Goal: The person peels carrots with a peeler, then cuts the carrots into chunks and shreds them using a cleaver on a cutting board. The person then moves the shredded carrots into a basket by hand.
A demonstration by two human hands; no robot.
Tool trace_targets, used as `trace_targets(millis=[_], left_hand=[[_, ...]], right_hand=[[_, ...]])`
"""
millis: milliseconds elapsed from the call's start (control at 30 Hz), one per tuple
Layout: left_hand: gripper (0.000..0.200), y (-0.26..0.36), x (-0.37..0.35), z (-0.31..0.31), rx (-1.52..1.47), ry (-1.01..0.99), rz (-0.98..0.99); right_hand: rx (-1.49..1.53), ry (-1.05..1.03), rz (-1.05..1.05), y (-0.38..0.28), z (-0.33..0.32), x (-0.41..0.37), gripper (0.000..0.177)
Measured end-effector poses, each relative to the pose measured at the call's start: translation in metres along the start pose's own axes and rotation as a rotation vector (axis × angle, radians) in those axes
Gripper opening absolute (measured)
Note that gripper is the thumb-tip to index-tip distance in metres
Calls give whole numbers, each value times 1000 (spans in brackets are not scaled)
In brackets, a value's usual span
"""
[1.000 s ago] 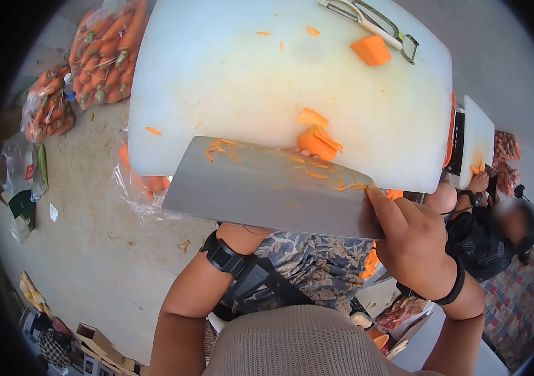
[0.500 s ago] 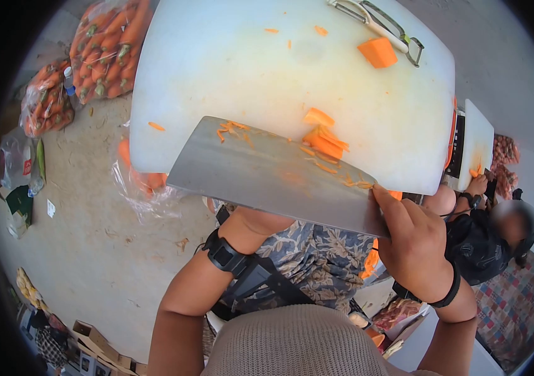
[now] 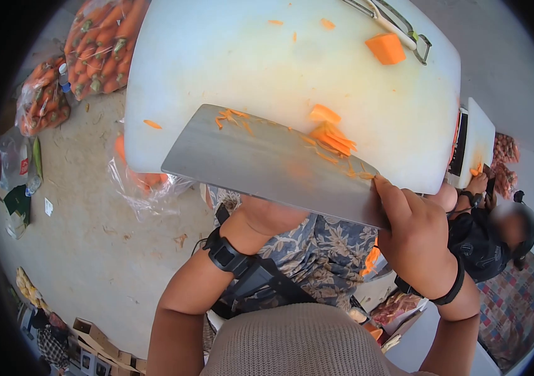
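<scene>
My right hand (image 3: 412, 233) is wrapped around the handle end of a broad cleaver (image 3: 261, 169), its index finger lying along the blade. Shreds of carrot cling to the flat of the blade near its far edge. Just beyond that edge a stack of thin carrot slices (image 3: 335, 139) leans over on the white cutting board (image 3: 235, 56), beside a small carrot piece (image 3: 324, 113). My left hand (image 3: 272, 214) reaches under the cleaver; the blade hides its fingers.
A carrot chunk (image 3: 385, 49) lies near a peeler (image 3: 398, 25) at the board's far right. Bags of carrots (image 3: 101, 53) stand on the floor to the left. Another person (image 3: 496, 235) works at a second board (image 3: 479, 141) on the right.
The carrot slices beyond the blade look more fanned out than before. The cleaver and both hands have shifted only slightly, and the view has moved a little.
</scene>
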State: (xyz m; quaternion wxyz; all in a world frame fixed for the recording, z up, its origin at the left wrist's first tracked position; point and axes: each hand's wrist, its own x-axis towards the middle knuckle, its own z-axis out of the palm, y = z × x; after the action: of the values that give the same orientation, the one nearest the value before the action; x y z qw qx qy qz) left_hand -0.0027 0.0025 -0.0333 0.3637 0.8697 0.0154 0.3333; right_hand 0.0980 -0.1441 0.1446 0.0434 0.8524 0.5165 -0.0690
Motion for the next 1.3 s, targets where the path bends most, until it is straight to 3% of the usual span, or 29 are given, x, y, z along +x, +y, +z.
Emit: trace_targets(millis=[67,167,367,767,1000,1033,1100,1200,1300], left_hand=[[28,4,6,-4,141,67,86],[22,7,15,-7,78,91,32],[20,11,43,-11,118,141,104],[14,12,47,-9,150,181,136],[19,9,41,-8,160,160,98],[20,7,40,-8,167,156,81],[18,2,35,-5,152,155,91],[19,2,31,-3,136,156,91],[23,0,27,0,153,160,91]], right_hand=[[6,-4,4,1,1,5,37],[73,-20,19,4,2,12,27],[78,-70,63,4,19,39,12],[178,-57,103,13,31,50,10],[199,112,68,5,33,24,9],[202,113,65,3,28,19,9],[103,-19,112,0,18,6,42],[25,86,42,-1,15,-8,32],[35,70,46,-3,10,-17,40]])
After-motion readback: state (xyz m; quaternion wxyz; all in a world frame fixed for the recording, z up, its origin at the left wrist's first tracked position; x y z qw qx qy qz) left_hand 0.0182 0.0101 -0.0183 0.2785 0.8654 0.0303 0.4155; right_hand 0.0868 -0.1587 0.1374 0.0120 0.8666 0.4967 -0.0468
